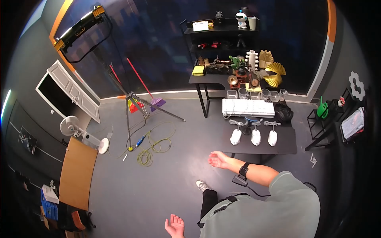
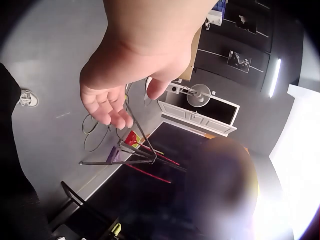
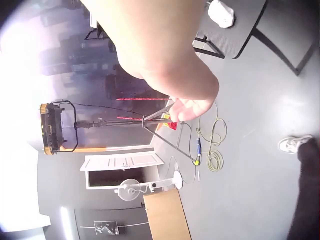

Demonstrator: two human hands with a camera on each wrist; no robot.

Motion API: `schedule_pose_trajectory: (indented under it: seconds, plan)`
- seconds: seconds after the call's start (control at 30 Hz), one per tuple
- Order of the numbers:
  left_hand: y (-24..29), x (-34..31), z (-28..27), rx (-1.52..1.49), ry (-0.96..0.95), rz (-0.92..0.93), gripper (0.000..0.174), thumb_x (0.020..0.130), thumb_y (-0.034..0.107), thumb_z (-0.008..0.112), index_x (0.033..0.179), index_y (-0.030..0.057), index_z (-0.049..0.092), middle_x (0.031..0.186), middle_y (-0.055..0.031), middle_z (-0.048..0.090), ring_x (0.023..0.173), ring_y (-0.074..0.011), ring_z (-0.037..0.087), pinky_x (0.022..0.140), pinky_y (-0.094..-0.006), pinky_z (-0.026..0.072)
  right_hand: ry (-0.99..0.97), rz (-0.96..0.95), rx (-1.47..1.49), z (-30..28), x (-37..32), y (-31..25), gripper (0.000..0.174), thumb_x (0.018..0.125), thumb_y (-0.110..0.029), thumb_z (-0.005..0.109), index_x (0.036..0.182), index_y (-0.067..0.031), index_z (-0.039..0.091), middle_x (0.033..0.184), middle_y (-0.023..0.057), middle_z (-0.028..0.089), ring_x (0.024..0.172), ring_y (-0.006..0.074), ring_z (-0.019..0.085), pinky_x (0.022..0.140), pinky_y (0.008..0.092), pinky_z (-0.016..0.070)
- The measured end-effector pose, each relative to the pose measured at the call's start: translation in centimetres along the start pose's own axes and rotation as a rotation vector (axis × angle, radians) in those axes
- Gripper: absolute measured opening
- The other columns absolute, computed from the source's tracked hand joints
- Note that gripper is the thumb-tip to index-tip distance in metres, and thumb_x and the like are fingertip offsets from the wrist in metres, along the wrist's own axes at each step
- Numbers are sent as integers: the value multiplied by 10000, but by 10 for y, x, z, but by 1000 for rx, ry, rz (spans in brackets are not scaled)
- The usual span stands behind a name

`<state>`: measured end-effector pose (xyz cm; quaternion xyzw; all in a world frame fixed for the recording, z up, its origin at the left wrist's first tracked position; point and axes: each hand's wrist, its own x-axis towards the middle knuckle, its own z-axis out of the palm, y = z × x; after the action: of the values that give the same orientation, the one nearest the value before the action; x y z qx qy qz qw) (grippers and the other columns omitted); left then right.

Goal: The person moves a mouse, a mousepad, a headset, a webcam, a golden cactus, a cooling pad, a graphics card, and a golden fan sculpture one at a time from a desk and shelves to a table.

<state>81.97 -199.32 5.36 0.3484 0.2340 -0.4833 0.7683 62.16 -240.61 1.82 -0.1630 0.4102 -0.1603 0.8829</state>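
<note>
My right hand (image 1: 218, 159) is held out in the air just left of the low black table (image 1: 283, 146), palm up with relaxed fingers and nothing in it. A black strap circles that wrist. Lower in the head view, my left hand (image 1: 175, 226) hangs over the floor, its fingers loosely spread and holding nothing. Three white rounded things with bundled grey cords, one of them nearest the right hand (image 1: 235, 137), lie in a row on the table. Behind them is a long white block (image 1: 248, 108) with grey streaks. Both wrist views show relaxed, bare fingers.
A tripod light (image 1: 129, 95) stands ahead, with a green-yellow cable (image 1: 147, 156) coiled on the floor. A white fan (image 1: 85, 135) and a brown board (image 1: 77, 174) are at left. Ornaments and clear glass containers (image 1: 243, 93) crowd the back desk. A black stand (image 1: 317, 123) is at right.
</note>
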Motion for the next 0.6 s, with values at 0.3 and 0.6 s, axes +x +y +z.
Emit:
schedule_pose_trajectory:
  seconds: [0.3,0.6]
  plan:
    - [93,224,199,416,-1,-45,421,863,335,526,1180,62,485,992,-85,610,862,-210,581,747,-344,480,8,-62,342,37,52,-83,249,795,-288,569,666,-150,407,605,-10,399,568,148,403,552,274,364]
    - [53,394,423,1155,-360,98,558,879,277,549,1326,55,300,988,-117,633,816,-185,609,724,-300,472,126,-254,808,26,72,-146,277,751,-214,532,586,-151,319,553,-12,311,516,143,319,527,266,303]
